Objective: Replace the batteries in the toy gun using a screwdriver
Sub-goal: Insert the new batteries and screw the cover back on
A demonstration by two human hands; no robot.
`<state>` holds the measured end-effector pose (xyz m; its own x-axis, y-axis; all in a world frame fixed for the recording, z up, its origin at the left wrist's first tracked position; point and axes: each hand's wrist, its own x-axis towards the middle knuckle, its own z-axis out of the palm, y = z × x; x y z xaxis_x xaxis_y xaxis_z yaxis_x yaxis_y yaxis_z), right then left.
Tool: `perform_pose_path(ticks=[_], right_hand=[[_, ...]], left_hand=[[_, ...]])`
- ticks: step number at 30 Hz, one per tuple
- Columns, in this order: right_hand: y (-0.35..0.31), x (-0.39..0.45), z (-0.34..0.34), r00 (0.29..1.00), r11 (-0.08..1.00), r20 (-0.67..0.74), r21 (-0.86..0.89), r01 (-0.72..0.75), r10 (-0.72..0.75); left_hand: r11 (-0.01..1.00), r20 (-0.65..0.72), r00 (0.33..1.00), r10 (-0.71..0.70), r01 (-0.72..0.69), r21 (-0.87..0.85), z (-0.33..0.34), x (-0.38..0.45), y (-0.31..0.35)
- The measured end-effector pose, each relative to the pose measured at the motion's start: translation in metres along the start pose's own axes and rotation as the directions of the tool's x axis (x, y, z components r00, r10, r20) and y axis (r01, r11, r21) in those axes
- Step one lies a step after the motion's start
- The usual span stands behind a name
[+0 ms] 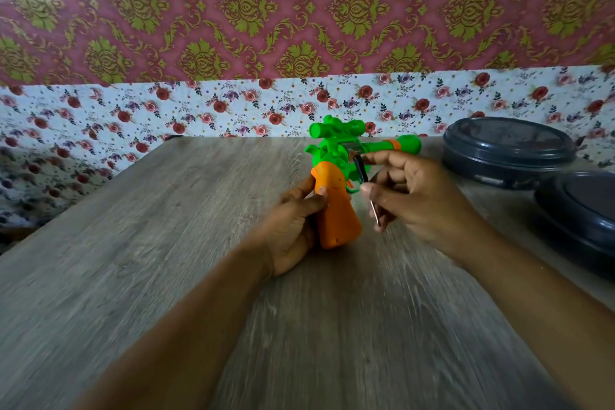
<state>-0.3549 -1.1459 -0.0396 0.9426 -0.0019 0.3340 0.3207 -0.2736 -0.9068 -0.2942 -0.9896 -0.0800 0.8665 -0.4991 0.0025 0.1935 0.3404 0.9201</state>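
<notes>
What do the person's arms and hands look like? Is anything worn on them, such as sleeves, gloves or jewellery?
Both forearms are bare as far as the picture shows; no sleeve is visible. The left hand and the right hand wear no gloves. I see no watch, bracelet or ring, though motion blur could hide small items.

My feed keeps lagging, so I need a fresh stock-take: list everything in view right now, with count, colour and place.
toy gun: one, green with orange grip, upright at table centre, held by the grip
screwdriver: one, black handle, thin metal shaft, beside the gun
containers: two, dark grey, lidded, at the table's right edge
table: one, grey wood grain
left hand: grips the gun's orange grip
right hand: pinches the screwdriver
</notes>
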Motion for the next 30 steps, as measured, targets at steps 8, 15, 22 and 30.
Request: perform_pose_path(ticks=[8, 15, 22, 30], right_hand=[[0.002, 0.000, -0.002, 0.988, 0.995, -0.130, 0.026, 0.092, -0.088], [-0.001, -0.002, 0.002, 0.994, 0.997, -0.095, 0.036, 0.061, -0.057], [0.002, -0.003, 0.006, 0.992, 0.995, -0.083, -0.040, 0.092, -0.095], [0.003, -0.003, 0.006, 0.988, 0.990, -0.091, -0.068, 0.120, -0.126]], left_hand=[[0.999, 0.096, 0.995, -0.036, 0.034, 0.025, -0.001, -0.002, 0.001], [0.998, 0.156, 0.987, -0.046, 0.038, 0.049, -0.008, -0.001, 0.000], [0.999, 0.177, 0.984, -0.036, 0.028, 0.046, -0.009, 0.001, -0.002], [0.999, 0.156, 0.987, -0.049, 0.048, 0.008, -0.009, 0.004, -0.004]])
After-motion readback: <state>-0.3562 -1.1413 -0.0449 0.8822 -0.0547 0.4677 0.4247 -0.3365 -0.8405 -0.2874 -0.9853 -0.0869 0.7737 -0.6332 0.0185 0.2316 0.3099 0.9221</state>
